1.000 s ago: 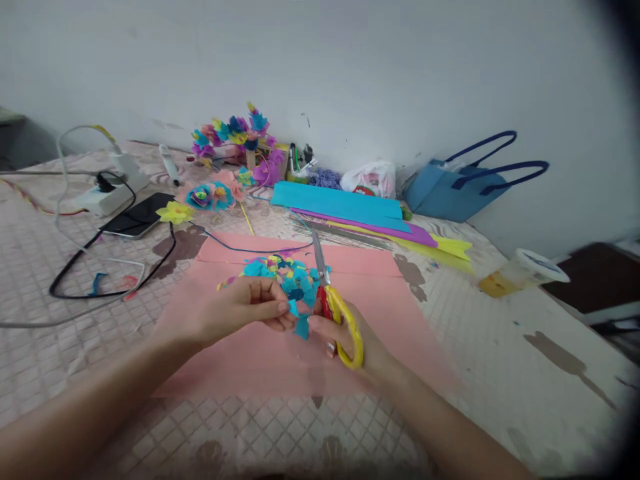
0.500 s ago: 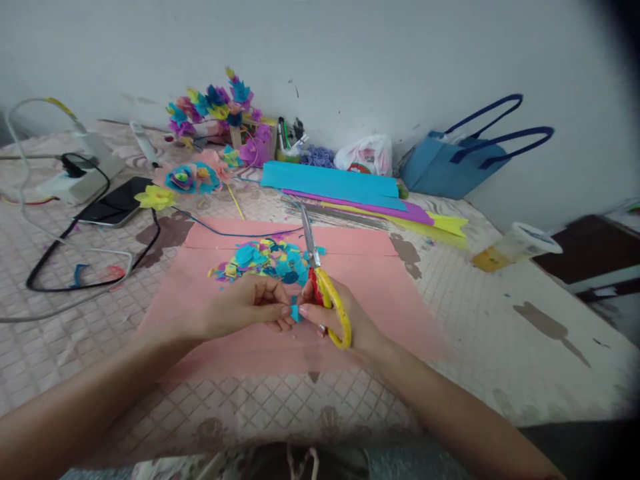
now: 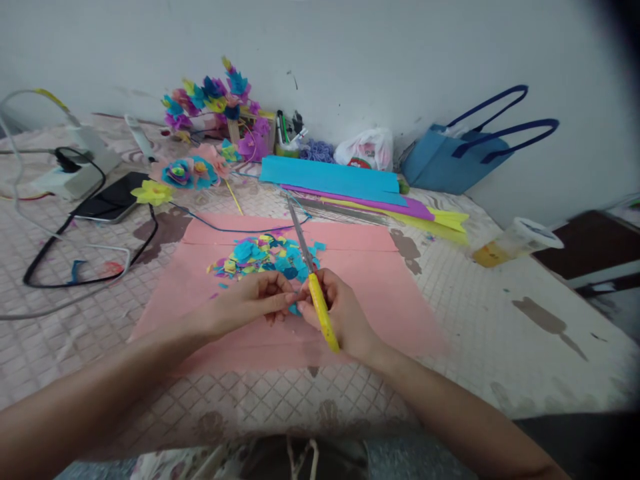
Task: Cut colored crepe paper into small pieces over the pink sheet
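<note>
My right hand (image 3: 341,313) is closed around yellow-handled scissors (image 3: 314,287), blades pointing away toward the blue paper. My left hand (image 3: 255,303) pinches a small blue paper scrap (image 3: 295,309) that sits between both hands; my right fingertips touch it too. Both hands hover over a pink paper sheet (image 3: 380,293). Just beyond my fingers lies a pile of coloured paper cuttings (image 3: 260,257), mostly blue, yellow and pink.
Folded blue, purple and yellow sheets (image 3: 345,183) lie behind the pink one. Paper flowers (image 3: 210,100) stand at the wall, with a blue bag (image 3: 450,160) to the right. A phone (image 3: 113,200), cables and a power strip (image 3: 70,177) lie left. A plastic tub (image 3: 517,240) lies right.
The scissors turned edge-on and their blades swung left. The blue scrap is now mostly hidden between my fingers. The view tilted downward.
</note>
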`<state>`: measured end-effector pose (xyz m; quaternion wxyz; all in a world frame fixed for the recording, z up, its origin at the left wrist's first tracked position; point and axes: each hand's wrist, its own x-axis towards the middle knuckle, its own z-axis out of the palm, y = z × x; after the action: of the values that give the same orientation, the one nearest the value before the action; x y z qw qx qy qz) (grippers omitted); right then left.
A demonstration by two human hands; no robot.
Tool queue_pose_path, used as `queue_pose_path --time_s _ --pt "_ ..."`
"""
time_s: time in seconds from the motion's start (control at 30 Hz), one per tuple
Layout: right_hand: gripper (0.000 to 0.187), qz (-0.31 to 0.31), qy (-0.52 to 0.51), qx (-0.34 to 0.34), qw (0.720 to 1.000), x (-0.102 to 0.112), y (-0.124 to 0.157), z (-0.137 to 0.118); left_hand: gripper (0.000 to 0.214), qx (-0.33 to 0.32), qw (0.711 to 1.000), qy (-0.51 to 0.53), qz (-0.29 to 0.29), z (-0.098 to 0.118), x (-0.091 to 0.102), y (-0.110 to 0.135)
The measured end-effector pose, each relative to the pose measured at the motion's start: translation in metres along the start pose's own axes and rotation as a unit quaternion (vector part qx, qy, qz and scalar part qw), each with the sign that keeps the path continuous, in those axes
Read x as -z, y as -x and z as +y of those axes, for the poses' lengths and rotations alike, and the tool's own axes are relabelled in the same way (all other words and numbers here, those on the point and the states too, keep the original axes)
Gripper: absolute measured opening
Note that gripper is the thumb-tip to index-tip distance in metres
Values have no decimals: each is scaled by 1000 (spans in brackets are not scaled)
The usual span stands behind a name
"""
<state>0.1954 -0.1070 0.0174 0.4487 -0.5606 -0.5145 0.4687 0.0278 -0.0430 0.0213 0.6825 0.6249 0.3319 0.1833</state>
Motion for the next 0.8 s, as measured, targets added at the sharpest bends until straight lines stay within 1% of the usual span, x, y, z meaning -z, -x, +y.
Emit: queue_pose_path --time_s 0.13,0.3,0.43,0.57,0.7,0.8 --pt "25 -4 -29 -7 1000 3 -1 -1 19 -5 999 45 -14 -2 3 -1" --pt "31 -36 -96 -64 993 8 -4 1 17 -20 995 89 -44 -1 5 -1" --pt "28 -47 -141 -100 984 9 -5 1 17 -27 993 95 -61 -3 6 -2" --pt "27 -56 -158 -126 978 10 -7 3 17 -8 996 79 -37 -1 6 -1" --pt "27 -67 -149 -112 980 10 -7 8 11 24 999 44 1 3 3 1" --pt "25 -74 -159 -107 979 9 -8 10 10 26 999 26 14 5 2 1"
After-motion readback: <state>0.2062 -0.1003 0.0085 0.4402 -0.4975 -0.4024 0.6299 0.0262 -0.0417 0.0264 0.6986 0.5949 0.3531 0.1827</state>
